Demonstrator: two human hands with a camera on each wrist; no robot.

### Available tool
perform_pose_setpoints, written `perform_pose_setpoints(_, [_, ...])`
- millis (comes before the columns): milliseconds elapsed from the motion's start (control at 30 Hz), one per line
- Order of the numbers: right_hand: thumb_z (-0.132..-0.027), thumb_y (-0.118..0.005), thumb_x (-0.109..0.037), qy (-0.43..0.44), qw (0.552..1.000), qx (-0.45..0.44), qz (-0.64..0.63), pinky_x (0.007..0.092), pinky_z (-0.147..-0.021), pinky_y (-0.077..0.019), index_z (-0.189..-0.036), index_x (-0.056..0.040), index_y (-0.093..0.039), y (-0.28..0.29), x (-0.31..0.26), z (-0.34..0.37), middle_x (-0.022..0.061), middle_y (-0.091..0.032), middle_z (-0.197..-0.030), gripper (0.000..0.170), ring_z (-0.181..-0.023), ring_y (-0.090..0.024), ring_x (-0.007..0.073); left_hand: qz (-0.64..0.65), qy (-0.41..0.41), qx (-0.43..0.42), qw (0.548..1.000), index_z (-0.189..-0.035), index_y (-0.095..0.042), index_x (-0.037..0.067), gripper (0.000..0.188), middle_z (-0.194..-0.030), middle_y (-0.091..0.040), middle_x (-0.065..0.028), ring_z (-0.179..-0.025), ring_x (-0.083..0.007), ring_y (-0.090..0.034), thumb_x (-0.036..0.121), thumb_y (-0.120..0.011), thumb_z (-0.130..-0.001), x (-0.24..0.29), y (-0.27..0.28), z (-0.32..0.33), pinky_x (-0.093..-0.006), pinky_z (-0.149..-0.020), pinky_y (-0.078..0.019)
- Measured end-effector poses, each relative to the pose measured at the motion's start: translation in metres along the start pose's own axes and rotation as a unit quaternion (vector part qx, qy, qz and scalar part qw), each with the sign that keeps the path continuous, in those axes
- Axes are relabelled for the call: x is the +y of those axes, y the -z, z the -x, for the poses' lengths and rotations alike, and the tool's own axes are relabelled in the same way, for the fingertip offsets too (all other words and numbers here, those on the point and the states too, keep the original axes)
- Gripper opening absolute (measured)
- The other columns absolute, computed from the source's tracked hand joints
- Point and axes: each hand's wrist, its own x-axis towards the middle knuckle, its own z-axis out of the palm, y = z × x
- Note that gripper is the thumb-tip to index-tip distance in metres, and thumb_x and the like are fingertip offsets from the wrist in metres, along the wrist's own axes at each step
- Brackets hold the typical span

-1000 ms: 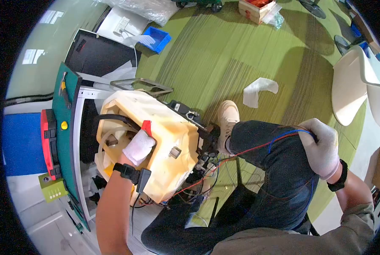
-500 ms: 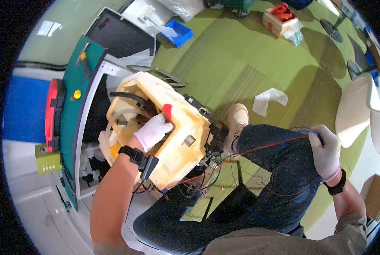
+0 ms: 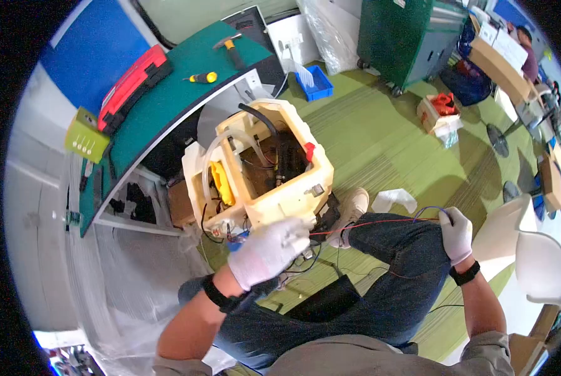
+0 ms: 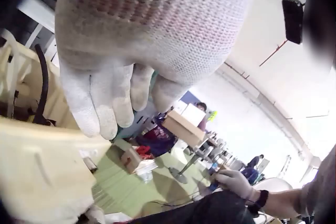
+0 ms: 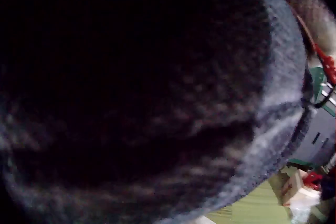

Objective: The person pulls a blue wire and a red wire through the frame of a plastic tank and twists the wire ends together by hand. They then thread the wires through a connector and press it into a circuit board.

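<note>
A cream plastic housing point(image 3: 290, 203) with an open top stands on the floor before me; a black hose point(image 3: 269, 122), a clear tube point(image 3: 212, 153) and a yellow piece point(image 3: 221, 183) show in it. My gloved left hand point(image 3: 271, 250) is over its near side, overlapping it in the head view. In the left wrist view the fingers point(image 4: 102, 103) hang loosely extended, with nothing visible in them. My gloved right hand point(image 3: 458, 238), by the right knee, grips a red wire point(image 3: 374, 225) and a blue wire point(image 3: 424, 209) that lead toward the housing. Denim mostly fills the right wrist view.
On the green-topped bench point(image 3: 189, 59) lie a hammer point(image 3: 231, 50), a screwdriver point(image 3: 202, 78) and a red case point(image 3: 134, 88). Beyond the housing sit a blue bin point(image 3: 317, 84) and a green cabinet point(image 3: 396, 47). A white chair point(image 3: 509, 247) stands at right. Another person is far back.
My left hand has come out of the housing's cavity and back toward me, over its near side. The head view has turned. The right hand keeps holding the wires near the knee.
</note>
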Motion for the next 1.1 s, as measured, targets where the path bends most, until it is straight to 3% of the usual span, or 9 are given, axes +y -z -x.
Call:
perform_pose_setpoints(67, [-0.087,-0.065,-0.018,0.008,1.0,-0.022,0.008,0.0363,-0.058,-0.0474,-0.083,0.0002,-0.064,0.0,-0.008,-0.001,0.0222,-0.06,-0.07,0.019,-0.06,-0.059,0.0354,-0.007,-0.005,-0.02,1.0,-0.118,-0.06,0.003,0.033,-0.106,-0.069,-0.0149,-0.091,-0.0256,-0.068,0.021,-0.061,-0.091,-0.01,-0.018,0.023,-0.0346,-0.083,-0.0532])
perform_pose_setpoints(300, [-0.085,-0.066,-0.016,0.11,0.985,-0.13,0.034,0.0377,-0.062,-0.0512,-0.083,0.0003,-0.067,0.023,-0.102,0.015,0.0215,-0.064,-0.074,0.016,-0.07,-0.067,0.0347,0.068,-0.032,-0.012,0.997,-0.122,-0.057,0.0,0.036,-0.111,-0.067,-0.0157,-0.101,-0.0239,-0.067,0.018,-0.062,-0.091,-0.054,-0.061,0.061,-0.0328,-0.088,-0.0529])
perform_pose_setpoints(433, [-0.083,-0.069,-0.013,0.217,0.956,-0.198,-0.004,0.0376,-0.064,-0.0521,-0.085,-0.0001,-0.069,0.029,-0.155,0.049,0.019,-0.067,-0.078,0.014,-0.071,-0.067,0.0345,0.174,-0.054,0.059,0.981,-0.125,-0.055,-0.001,0.038,-0.114,-0.066,-0.0153,-0.1,-0.024,-0.067,0.017,-0.062,-0.092,-0.044,-0.093,0.077,-0.0327,-0.087,-0.0533])
perform_pose_setpoints(533, [-0.082,-0.07,-0.011,0.235,0.934,-0.268,0.022,0.0372,-0.064,-0.0515,-0.086,-0.0001,-0.07,0.05,-0.188,0.07,0.018,-0.067,-0.077,0.012,-0.071,-0.067,0.0332,0.073,-0.195,0.175,0.962,-0.124,-0.056,0.001,0.04,-0.119,-0.062,-0.0173,-0.108,-0.0305,-0.061,0.016,-0.065,-0.088,-0.029,-0.098,0.08,-0.0378,-0.095,-0.0493])
perform_pose_setpoints(600, [-0.082,-0.069,-0.01,0.189,0.951,-0.244,0.002,0.0363,-0.064,-0.0511,-0.087,0.0007,-0.07,0.068,-0.187,0.079,0.0175,-0.067,-0.076,0.012,-0.069,-0.067,0.031,0.052,-0.26,0.212,0.941,-0.126,-0.054,0.003,0.046,-0.121,-0.059,-0.0168,-0.116,-0.0354,-0.055,0.016,-0.067,-0.084,-0.022,-0.098,0.075,-0.0417,-0.102,-0.0432])
perform_pose_setpoints(800, [-0.083,-0.059,-0.006,0.083,0.995,-0.048,0.027,0.0309,-0.069,-0.0475,-0.087,0.0032,-0.067,0.15,-0.152,0.089,0.0126,-0.067,-0.077,0.013,-0.075,-0.063,0.02,-0.126,-0.262,0.224,0.93,-0.128,-0.054,0.006,0.049,-0.117,-0.06,-0.0134,-0.119,-0.0313,-0.052,0.021,-0.068,-0.083,-0.009,-0.102,0.057,-0.0507,-0.107,-0.0347])
perform_pose_setpoints(900, [-0.085,-0.056,-0.004,0.045,0.995,-0.01,0.092,0.03,-0.069,-0.047,-0.085,0.003,-0.065,0.198,-0.139,0.089,0.0108,-0.064,-0.075,0.012,-0.074,-0.061,0.018,-0.138,-0.26,0.152,0.944,-0.125,-0.056,0.009,0.045,-0.107,-0.062,-0.0093,-0.11,-0.0283,-0.056,0.024,-0.068,-0.083,-0.013,-0.102,0.05,-0.0527,-0.106,-0.0338])
perform_pose_setpoints(933, [-0.086,-0.055,-0.003,0.065,0.993,-0.009,0.099,0.0298,-0.069,-0.0468,-0.086,0.003,-0.065,0.203,-0.131,0.091,0.0108,-0.064,-0.075,0.012,-0.074,-0.061,0.0177,-0.117,-0.284,0.213,0.927,-0.114,-0.061,0.011,0.032,-0.091,-0.064,-0.0069,-0.092,-0.0283,-0.061,0.022,-0.067,-0.085,-0.013,-0.101,0.046,-0.0477,-0.093,-0.0443])
perform_pose_setpoints(1100, [-0.088,-0.055,-0.003,0.091,0.99,0.003,0.113,0.0291,-0.07,-0.0461,-0.088,0.0031,-0.065,0.21,-0.109,0.094,0.0111,-0.063,-0.075,0.012,-0.072,-0.06,0.0165,-0.129,-0.287,0.234,0.92,-0.092,-0.066,0.011,0.012,-0.072,-0.062,-0.0089,-0.067,-0.03,-0.061,0.022,-0.064,-0.087,-0.007,-0.085,0.045,-0.0435,-0.062,-0.0465])
